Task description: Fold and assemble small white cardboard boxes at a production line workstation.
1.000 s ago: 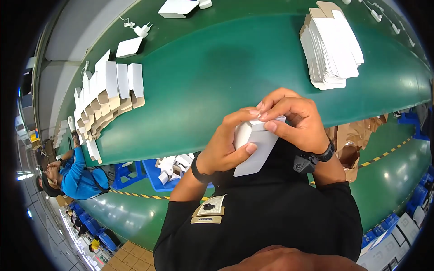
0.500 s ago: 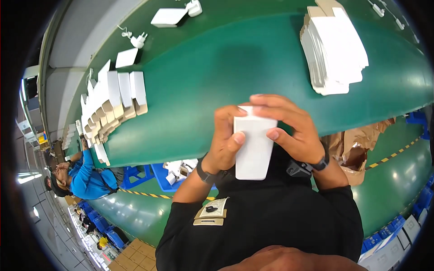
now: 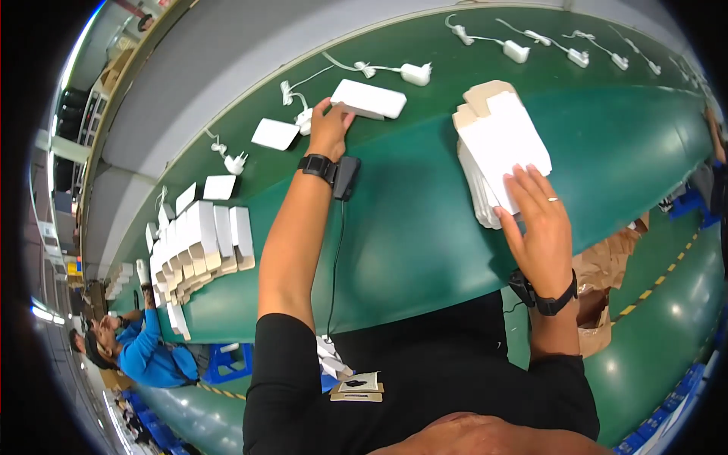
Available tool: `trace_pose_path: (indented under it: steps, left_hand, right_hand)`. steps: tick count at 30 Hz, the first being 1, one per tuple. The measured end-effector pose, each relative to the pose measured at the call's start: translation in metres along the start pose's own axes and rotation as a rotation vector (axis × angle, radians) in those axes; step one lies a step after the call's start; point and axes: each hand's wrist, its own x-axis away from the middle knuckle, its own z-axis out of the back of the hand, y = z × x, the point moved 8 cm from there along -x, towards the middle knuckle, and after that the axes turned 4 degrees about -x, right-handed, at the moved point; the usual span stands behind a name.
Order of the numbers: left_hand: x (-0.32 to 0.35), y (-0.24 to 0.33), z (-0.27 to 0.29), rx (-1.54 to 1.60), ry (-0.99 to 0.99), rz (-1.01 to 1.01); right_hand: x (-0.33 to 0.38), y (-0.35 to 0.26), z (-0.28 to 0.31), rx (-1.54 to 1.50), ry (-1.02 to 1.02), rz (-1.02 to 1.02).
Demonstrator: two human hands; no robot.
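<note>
My left hand (image 3: 331, 130) reaches to the far strip of the bench, its fingers apart at the near left end of a closed white box (image 3: 371, 98). It touches or nearly touches that box; a firm grip does not show. Just left of my fingers sits a white power adapter (image 3: 304, 121), partly hidden. My right hand (image 3: 540, 227) lies open, fingers stretched, on the near right edge of a stack of flattened white cartons (image 3: 497, 140) with brown insides.
White adapters with cables, among them one adapter (image 3: 415, 73), line the far strip. Folded open boxes (image 3: 201, 239) stand in a row at the left. A co-worker in blue (image 3: 144, 353) sits beyond them. A brown paper bag (image 3: 599, 303) stands below the right edge.
The white box went from between both hands at my chest to the far strip with my left hand. My right hand moved right onto the carton stack. The view shifted.
</note>
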Motion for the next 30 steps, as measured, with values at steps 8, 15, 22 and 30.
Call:
trace_pose_path:
  steps: [8, 15, 22, 30]
  left_hand:
    - [0.172, 0.042, -0.051, 0.313, -0.414, -0.003]
    - [0.281, 0.067, -0.05, 0.586, -0.509, -0.25]
    - [0.34, 0.032, -0.02, 0.254, -0.938, -0.243]
    - [0.353, 0.032, -0.028, 0.147, -0.944, -0.091]
  right_hand:
    - [0.003, -0.027, 0.039, -0.032, 0.265, 0.146]
    - [0.035, -0.138, -0.008, -0.624, 0.047, 0.459]
    - [0.019, -0.1, -0.01, -0.865, -0.292, 0.159]
    - [0.02, -0.09, -0.021, -0.797, -0.776, 0.153]
